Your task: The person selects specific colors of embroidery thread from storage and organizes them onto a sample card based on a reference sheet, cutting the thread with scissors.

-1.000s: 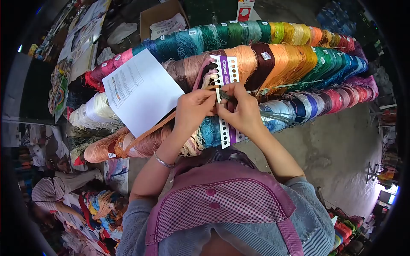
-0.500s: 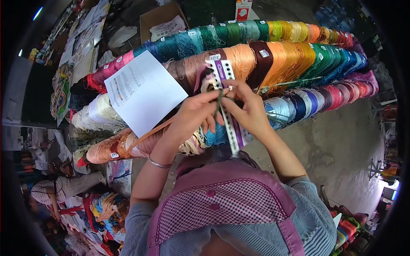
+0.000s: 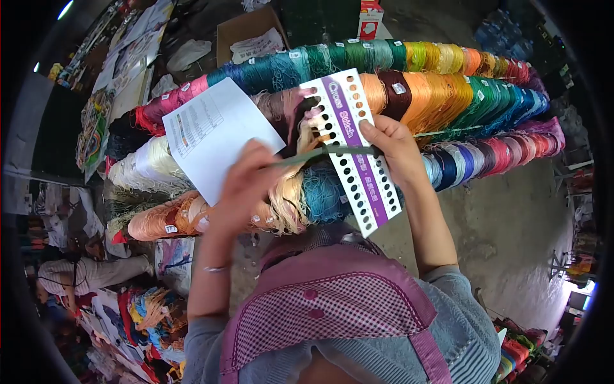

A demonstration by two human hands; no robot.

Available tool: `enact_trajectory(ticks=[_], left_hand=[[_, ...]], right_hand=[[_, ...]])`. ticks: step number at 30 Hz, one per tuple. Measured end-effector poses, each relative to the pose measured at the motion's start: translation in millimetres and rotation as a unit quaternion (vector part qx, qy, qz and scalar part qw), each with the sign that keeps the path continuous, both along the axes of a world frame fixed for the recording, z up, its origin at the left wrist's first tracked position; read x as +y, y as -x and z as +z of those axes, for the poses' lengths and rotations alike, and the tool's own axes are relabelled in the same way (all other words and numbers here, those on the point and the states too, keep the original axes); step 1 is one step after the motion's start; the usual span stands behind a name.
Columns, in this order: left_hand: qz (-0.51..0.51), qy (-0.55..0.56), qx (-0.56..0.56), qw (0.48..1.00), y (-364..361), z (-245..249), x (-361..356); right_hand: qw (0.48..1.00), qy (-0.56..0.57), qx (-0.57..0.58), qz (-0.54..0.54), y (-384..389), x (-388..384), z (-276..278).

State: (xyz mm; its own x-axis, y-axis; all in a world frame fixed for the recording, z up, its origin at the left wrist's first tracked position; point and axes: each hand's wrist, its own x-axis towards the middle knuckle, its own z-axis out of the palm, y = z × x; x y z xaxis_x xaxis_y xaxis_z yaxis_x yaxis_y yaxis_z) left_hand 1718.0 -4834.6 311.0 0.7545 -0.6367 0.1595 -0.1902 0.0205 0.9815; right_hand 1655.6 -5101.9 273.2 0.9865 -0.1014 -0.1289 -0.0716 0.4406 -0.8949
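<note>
Thread [image 3: 313,155], a dark green strand, runs taut between both hands, probably so it draws cleanly through a hole in the card [image 3: 369,187]. Right hand [image 3: 391,142] has its grip closed on the card's edge, thumb across the face, tilting it up over the skeins [image 3: 448,83] so the holes show. Left hand [image 3: 246,185] is blurred; its grip looks closed on the strand's far end. Purple stripe on the card reads "Cross Stitch". A printed sheet [image 3: 214,137] lies on the skeins within easy sight, its table too small to read, like the skein tags.
</note>
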Motion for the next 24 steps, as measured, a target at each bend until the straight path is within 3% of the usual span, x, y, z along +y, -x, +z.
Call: enact_trajectory(ticks=[2,3,4,5,7,8,9,11,12,17,18,19,20,21,22,23,24], left_hand=[[0.131,-0.058,0.126,0.982,-1,0,59],[0.184,-0.023,0.2,0.962,3,10,79],[0.2,0.001,0.213,0.956,1,6,107],[0.282,0.002,0.225,0.933,6,8,126],[0.322,0.123,0.252,0.904,6,4,174],[0.406,0.17,0.282,0.853,6,-1,206],[0.359,0.252,0.302,0.846,2,-6,242],[0.327,0.297,0.298,0.846,3,-12,288],[0.41,0.265,0.313,0.815,5,-10,297],[0.344,0.299,0.32,0.831,11,-5,343],[0.358,0.216,0.331,0.846,7,-25,386],[0.484,-0.115,0.181,0.849,2,-47,404],[0.535,-0.43,0.004,0.727,-2,-59,412],[0.499,-0.624,-0.178,0.575,12,-30,342],[0.485,-0.467,-0.181,0.717,9,-19,291],[0.45,-0.29,-0.172,0.827,3,-12,245],[0.379,-0.251,-0.135,0.881,3,-3,197]], right_hand=[[1.0,0.012,-0.004,-0.008,0,-8,0],[1.0,0.017,-0.004,-0.016,1,-11,2],[0.999,0.028,-0.002,-0.025,0,-12,1],[0.999,0.039,-0.008,-0.025,-1,-14,-2],[0.998,0.054,-0.007,-0.023,-5,-16,-12],[0.998,0.057,-0.004,-0.025,-8,-21,-19],[0.998,0.06,-0.002,-0.025,-11,-24,-25],[0.997,0.066,0.019,-0.036,-13,-18,-14],[0.996,0.086,0.016,-0.029,-17,-15,-18],[0.993,0.111,0.025,-0.033,-26,-7,-15],[0.993,0.111,0.025,-0.029,-28,-5,-16],[0.993,0.116,0.019,-0.02,-29,-4,-17],[0.992,0.121,0.013,-0.013,-28,-3,-20],[0.99,0.138,0.015,-0.008,-29,-3,-26],[0.993,0.118,0.019,0.003,-28,3,-24],[0.992,0.123,0.011,0.01,-27,9,-24],[0.992,0.127,0.01,0.026,-26,17,-18]])
